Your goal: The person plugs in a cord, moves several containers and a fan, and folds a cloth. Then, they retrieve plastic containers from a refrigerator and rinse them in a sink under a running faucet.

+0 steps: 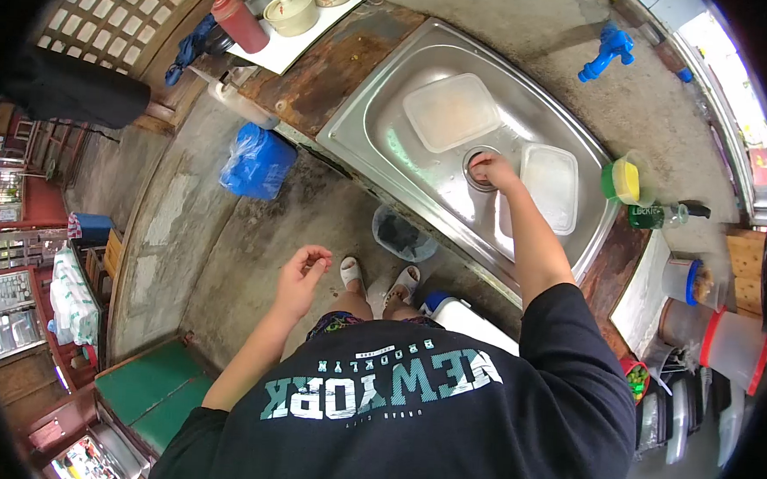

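Observation:
My right hand (495, 171) reaches down into the steel sink (421, 194), its fingers bunched together at the drain (480, 168). What they pinch, if anything, is hidden. One whitish plastic lid or container (452, 112) lies in the basin beyond that hand. Close to my right wrist is a second translucent rectangular container (549, 187), and my forearm partly covers another pale edge beside it. My left hand (302, 279) hangs in the air over the floor in front of my body, fingers loosely bent and apart, with nothing visible in it.
A blue tap (607, 53) juts from the wall behind the sink. At the right rim stand a yellow-green sponge holder (626, 179) and a green bottle (647, 216). A water-filled tub (404, 232) sits below the counter; a blue container (258, 161) stands left of it.

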`<state>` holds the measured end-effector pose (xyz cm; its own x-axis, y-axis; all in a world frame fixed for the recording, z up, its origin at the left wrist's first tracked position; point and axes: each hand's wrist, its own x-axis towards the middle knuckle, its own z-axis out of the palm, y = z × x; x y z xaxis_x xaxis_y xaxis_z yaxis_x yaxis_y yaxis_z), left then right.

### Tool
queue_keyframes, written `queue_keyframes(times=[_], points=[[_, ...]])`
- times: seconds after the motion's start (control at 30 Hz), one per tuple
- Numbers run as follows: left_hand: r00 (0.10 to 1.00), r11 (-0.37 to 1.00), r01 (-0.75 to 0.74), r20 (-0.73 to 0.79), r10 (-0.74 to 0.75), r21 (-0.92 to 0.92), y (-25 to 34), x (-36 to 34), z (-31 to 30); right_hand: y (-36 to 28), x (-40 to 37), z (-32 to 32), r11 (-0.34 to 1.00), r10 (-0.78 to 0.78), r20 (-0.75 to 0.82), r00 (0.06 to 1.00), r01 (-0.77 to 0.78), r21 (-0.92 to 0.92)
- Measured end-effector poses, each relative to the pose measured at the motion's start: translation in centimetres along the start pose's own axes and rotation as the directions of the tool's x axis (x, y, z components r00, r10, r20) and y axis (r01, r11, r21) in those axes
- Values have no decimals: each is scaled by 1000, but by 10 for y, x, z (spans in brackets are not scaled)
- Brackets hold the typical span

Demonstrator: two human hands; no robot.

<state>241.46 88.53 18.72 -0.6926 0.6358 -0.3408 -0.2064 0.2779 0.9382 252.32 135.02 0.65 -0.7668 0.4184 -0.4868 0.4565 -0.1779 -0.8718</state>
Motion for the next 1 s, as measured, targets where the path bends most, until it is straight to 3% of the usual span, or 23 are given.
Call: queue_keyframes(times=[0.17,0.3,0.37,0.43,0.53,0.57,0.63,0.7,0.73,0.77,0.8,0.9,1.0], points=[[998,999,21,-60,-19,27,0,-9,-24,-46,-47,9,946,-69,-136,988,109,306],[967,967,226,-89,-237,-117,-2,-17,-51,-92,-122,60,872,-138,-162,977,197,448],[959,959,256,-93,-268,-122,-6,-19,-65,-98,-153,103,855,-134,-110,985,171,489],[960,963,247,-105,-258,-108,-17,-23,-84,-85,-172,146,832,-84,69,994,32,554],[958,965,248,-126,-256,-81,-27,-34,-110,-48,-172,213,811,27,144,989,-107,576],[956,966,250,-137,-258,-71,-30,-38,-119,-26,-162,231,807,97,98,990,-136,575],[956,967,248,-148,-253,-53,-41,-49,-141,19,-136,258,869,183,-33,983,-146,474],[951,965,259,-164,-263,-46,-50,-56,-160,92,-87,271,960,197,-151,969,-159,228],[944,960,276,-172,-280,-48,-51,-61,-169,117,-67,277,988,115,-259,959,-138,-71],[936,954,296,-184,-300,-52,-55,-66,-177,139,-49,282,921,6,-332,943,-135,-366],[947,964,267,-187,-261,6,-62,-71,-185,155,-36,287,763,-122,-359,925,-144,-630],[968,965,205,-179,-176,163,-78,-84,-206,179,-24,289,629,-198,-320,926,-130,-766],[972,952,190,-180,-149,238,-75,-91,-227,153,-17,287,695,-15,-169,985,-111,-710]])
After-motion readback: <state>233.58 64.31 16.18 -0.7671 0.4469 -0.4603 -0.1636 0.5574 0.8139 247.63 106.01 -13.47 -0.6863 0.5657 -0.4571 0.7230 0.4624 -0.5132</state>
